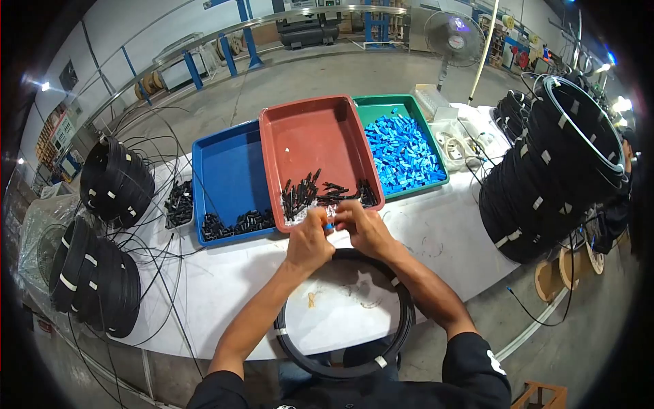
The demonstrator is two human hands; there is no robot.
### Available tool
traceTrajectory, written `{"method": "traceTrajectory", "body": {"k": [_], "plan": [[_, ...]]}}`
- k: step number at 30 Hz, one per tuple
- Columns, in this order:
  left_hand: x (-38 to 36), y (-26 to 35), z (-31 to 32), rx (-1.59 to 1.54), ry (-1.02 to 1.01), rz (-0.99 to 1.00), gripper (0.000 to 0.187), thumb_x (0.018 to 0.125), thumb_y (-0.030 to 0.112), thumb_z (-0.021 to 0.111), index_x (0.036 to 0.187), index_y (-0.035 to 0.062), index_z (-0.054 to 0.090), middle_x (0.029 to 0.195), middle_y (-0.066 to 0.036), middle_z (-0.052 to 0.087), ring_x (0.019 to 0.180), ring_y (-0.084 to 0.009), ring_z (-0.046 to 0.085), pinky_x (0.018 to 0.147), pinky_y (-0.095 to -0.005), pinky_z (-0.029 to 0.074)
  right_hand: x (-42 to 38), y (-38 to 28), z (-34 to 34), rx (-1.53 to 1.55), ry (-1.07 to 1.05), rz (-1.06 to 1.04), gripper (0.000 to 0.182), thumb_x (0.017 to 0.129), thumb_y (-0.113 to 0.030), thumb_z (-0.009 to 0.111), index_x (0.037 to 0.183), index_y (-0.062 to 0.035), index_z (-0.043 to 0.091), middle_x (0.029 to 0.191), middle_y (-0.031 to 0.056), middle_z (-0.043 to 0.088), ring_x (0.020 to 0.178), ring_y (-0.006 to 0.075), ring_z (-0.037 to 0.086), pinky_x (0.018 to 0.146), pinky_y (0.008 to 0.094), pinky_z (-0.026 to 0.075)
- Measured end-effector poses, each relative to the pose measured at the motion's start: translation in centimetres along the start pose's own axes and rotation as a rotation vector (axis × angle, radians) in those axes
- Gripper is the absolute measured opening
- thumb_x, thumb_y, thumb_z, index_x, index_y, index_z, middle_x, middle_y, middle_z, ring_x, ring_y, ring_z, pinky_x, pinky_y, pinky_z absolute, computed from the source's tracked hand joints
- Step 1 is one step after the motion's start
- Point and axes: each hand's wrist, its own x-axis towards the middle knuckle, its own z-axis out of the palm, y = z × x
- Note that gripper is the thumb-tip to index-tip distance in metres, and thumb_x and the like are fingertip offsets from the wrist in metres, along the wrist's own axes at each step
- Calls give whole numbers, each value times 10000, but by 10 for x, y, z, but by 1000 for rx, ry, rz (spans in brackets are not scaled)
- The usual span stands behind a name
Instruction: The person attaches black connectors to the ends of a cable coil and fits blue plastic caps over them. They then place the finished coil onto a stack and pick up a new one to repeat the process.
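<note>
My left hand (309, 238) is closed in a pinch at the front edge of the red tray (313, 129). A small blue connector (330, 225) shows at its fingertips. Close beside it, my right hand (366, 230) has its fingers bent together near the same connector; whatever is between them is hidden. Below my forearms lies a coil of black cable (407, 310), bound with white tape and reaching over the table's front edge. Black connector parts (300, 194) and small white pieces lie at the near end of the red tray.
A blue tray (228, 160) holds black parts; a green tray (392, 102) holds many blue connectors. Stacked black cable coils stand at left (116, 180), (95, 283) and right (545, 170). Loose cables trail across the left side. A fan (453, 41) stands behind the table.
</note>
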Motion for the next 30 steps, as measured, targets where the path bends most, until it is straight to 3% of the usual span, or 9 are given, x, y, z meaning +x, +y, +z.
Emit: {"method": "traceTrajectory", "body": {"k": [4,6,7,10,14,22,24,28,30], "plan": [[-4,10,-29,-103,-100,-189,549,718,30,816,1147,39,472,1010,-178,669,915,-355,681,846,-412,545,4,11,5,153,-176,84,400,789,134,554,1145,-46,518,945,193,714,933,357,709,766,420,551],[-31,27,-63,86,-65,15,672,697,140,869,1232,42,475,1128,-173,666,1054,-359,653,970,-414,492,3,7,3,-39,-302,44,339,826,63,587,1148,-34,539,939,170,712,902,383,700,759,411,547],[-54,28,-79,-31,-128,-40,681,712,177,865,1260,40,484,1192,-160,656,1159,-349,611,1008,-414,456,3,7,4,-24,-305,38,335,841,14,616,1164,-37,545,985,175,703,943,388,687,791,420,536],[-131,66,-111,-172,-365,-93,709,633,301,907,1203,62,561,1157,-145,658,1098,-369,616,969,-440,468,2,1,8,-55,-386,6,406,865,-83,678,1253,-62,559,1173,203,654,1127,392,619,933,443,484],[-182,123,-112,4,-585,118,779,595,510,869,1198,106,586,955,-59,704,970,-245,669,981,-434,428,-6,-9,5,-85,-574,77,557,895,-98,652,1419,-82,464,1343,196,579,1250,375,552,1049,444,431],[-213,117,-104,101,-347,252,747,521,160,886,1185,139,544,764,-35,606,764,-268,622,899,-433,428,-49,-62,-64,15,-379,99,344,995,-113,568,1333,-54,544,1325,127,618,1215,257,590,1039,372,456],[-218,116,-99,140,-334,257,726,511,92,825,1178,145,543,749,-37,596,735,-271,612,865,-425,431,-75,-96,-93,-54,-387,262,286,981,-55,586,1262,-10,561,1262,128,644,1177,192,604,1026,340,484],[-224,112,-88,217,-258,362,724,464,-27,648,1156,158,547,709,-38,567,651,-277,581,761,-405,433,-157,-148,-111,-53,-232,409,121,975,-44,571,1053,36,618,886,65,689,786,108,635,729,274,522],[-227,115,-85,179,-234,381,684,524,-7,690,1170,180,561,665,-23,497,605,-257,568,649,-385,436,-202,-174,-110,29,-119,539,169,984,-114,599,1060,36,617,880,68,686,828,120,648,760,265,523]]}}
